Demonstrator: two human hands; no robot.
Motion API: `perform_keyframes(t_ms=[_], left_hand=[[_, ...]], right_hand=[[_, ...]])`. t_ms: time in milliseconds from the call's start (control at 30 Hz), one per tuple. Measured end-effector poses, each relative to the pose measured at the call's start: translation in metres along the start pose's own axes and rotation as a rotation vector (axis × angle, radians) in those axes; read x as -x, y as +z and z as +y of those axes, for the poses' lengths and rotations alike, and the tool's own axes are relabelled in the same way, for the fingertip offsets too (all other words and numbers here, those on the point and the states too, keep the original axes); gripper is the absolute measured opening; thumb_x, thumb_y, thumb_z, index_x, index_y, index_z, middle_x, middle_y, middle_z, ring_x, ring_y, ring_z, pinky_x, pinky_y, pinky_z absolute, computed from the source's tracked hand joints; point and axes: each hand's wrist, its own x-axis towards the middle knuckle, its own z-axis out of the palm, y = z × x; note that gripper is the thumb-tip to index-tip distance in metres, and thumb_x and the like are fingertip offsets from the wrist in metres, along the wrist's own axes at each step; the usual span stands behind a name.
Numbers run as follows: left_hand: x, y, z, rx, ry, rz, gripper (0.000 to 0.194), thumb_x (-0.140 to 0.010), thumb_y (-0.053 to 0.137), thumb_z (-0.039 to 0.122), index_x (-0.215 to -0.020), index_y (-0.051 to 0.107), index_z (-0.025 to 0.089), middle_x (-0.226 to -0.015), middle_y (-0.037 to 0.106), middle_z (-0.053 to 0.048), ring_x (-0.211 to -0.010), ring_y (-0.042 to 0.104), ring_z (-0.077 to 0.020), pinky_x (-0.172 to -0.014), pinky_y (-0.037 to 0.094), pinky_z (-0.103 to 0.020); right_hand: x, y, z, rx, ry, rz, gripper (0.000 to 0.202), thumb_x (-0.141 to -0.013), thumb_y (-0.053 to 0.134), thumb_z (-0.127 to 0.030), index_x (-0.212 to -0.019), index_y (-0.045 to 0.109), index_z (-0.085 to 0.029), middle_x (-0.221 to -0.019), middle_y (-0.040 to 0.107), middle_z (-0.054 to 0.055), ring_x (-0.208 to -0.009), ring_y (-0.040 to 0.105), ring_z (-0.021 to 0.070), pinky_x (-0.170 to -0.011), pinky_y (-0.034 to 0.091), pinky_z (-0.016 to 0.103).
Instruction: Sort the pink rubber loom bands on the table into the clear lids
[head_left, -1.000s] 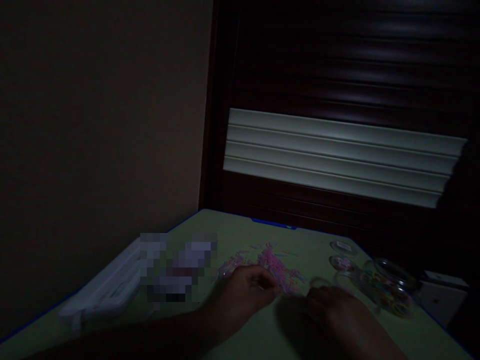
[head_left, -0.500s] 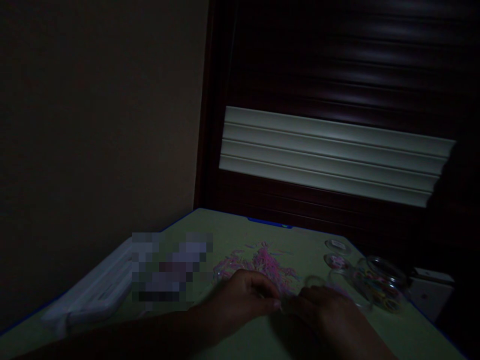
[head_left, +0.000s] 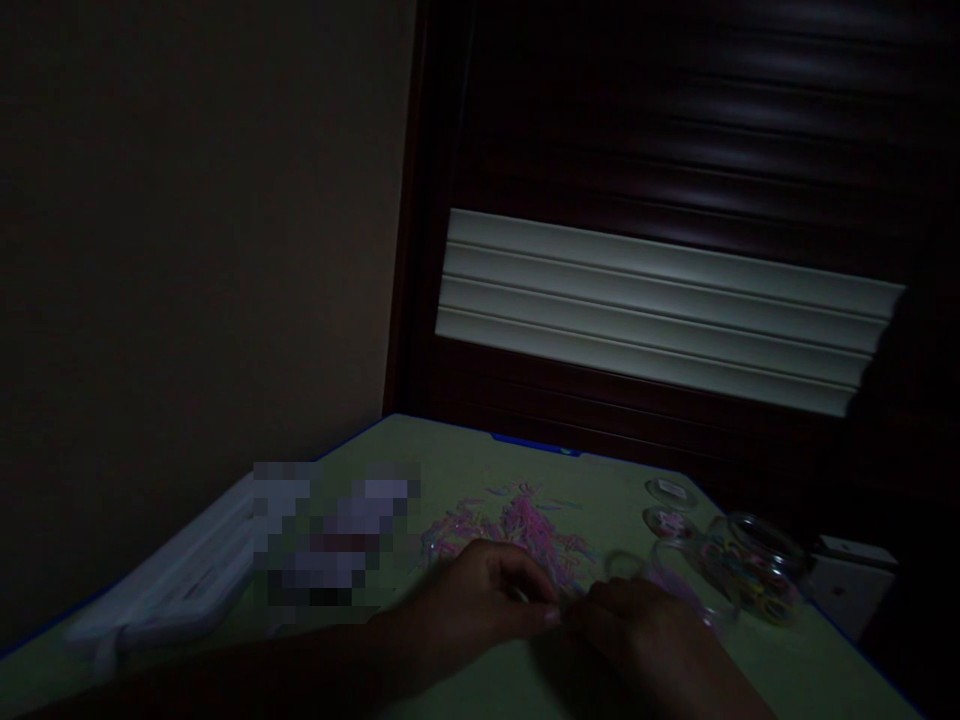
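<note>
My left hand [head_left: 487, 600] is closed in a pinch, thumb against fingertips, just in front of a loose pile of small pink and pale pieces [head_left: 529, 525]. A small pale bit shows at its fingers, too dim to name. My right hand [head_left: 637, 620] is closed too, its fingertips almost meeting the left ones; whatever it holds is hidden. Behind the right hand lies a clear container [head_left: 686, 585] with pinkish pieces, partly covered by the hand. To its right stands a clear jar [head_left: 757, 565] of colourful bands or rings.
Two small round clear lids or dishes [head_left: 671, 492] lie at the right back of the table [head_left: 450, 455]. A white tray-like object [head_left: 180, 570] is at the left, beside a blurred-out item [head_left: 345, 540]. A white box [head_left: 851, 580] stands beyond the right edge. The room is dark.
Both hands stay almost in place, with only a slight shift of the fingers. The view has moved a little, so the table's contents sit slightly further left.
</note>
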Motion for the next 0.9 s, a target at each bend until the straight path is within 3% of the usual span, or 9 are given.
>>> perform_keyframes(t_ms=[133,467,667,733,800,900], left_hand=[[0.0,0.001,-0.002,0.002,-0.002,0.004,0.017,-0.067,0.069,0.029,-0.076,0.066,0.015,-0.073,0.063,-0.001,-0.07,0.055,-0.0132,-0.064,0.041,-0.022],[-0.001,0.0,0.0,0.035,-0.007,0.087,0.014,-0.069,0.066,0.025,-0.076,0.064,0.014,-0.069,0.059,0.001,-0.068,0.053,-0.0112,-0.062,0.039,-0.02],[0.002,0.001,-0.001,-0.087,0.053,0.133,0.01,-0.073,0.06,0.023,-0.077,0.063,0.015,-0.073,0.061,0.001,-0.07,0.055,-0.0124,-0.064,0.041,-0.022],[0.002,0.002,-0.002,-0.144,0.06,0.166,0.01,-0.075,0.057,0.023,-0.078,0.062,0.015,-0.073,0.061,0.001,-0.07,0.056,-0.0127,-0.065,0.041,-0.023],[0.002,0.001,-0.003,-0.158,0.058,0.163,0.01,-0.075,0.057,0.024,-0.077,0.062,0.015,-0.072,0.061,0.001,-0.07,0.056,-0.013,-0.065,0.041,-0.023],[-0.001,-0.001,-0.005,-0.112,0.036,0.142,0.012,-0.075,0.057,0.026,-0.077,0.061,0.015,-0.074,0.061,0.001,-0.072,0.057,-0.0134,-0.064,0.041,-0.022]], right_hand=[[0.001,0.0,0.001,0.007,0.005,-0.009,0.026,-0.054,0.062,-0.002,-0.067,0.06,-0.024,-0.057,0.057,-0.006,-0.049,0.053,0.0114,-0.047,0.029,0.023],[0.001,-0.012,0.006,-0.015,0.079,-0.136,0.025,-0.064,0.056,0.001,-0.071,0.061,-0.023,-0.063,0.059,-0.003,-0.056,0.055,0.0125,-0.051,0.033,0.022],[0.002,-0.021,0.01,0.207,0.151,-0.013,0.033,-0.059,0.053,0.002,-0.079,0.063,-0.022,-0.071,0.063,0.001,-0.065,0.058,0.0203,-0.059,0.039,0.031],[0.005,-0.029,0.015,0.306,0.197,-0.002,0.034,-0.062,0.053,0.0,-0.087,0.064,-0.02,-0.077,0.065,0.005,-0.07,0.059,0.0242,-0.062,0.041,0.035],[0.009,-0.04,0.02,0.399,0.259,-0.061,0.035,-0.066,0.05,0.0,-0.094,0.063,-0.015,-0.089,0.065,0.012,-0.08,0.059,0.029,-0.067,0.042,0.041],[0.013,-0.054,0.026,0.487,0.35,-0.113,0.041,-0.067,0.046,0.001,-0.104,0.06,-0.01,-0.093,0.064,0.016,-0.079,0.059,0.0308,-0.066,0.043,0.044]])
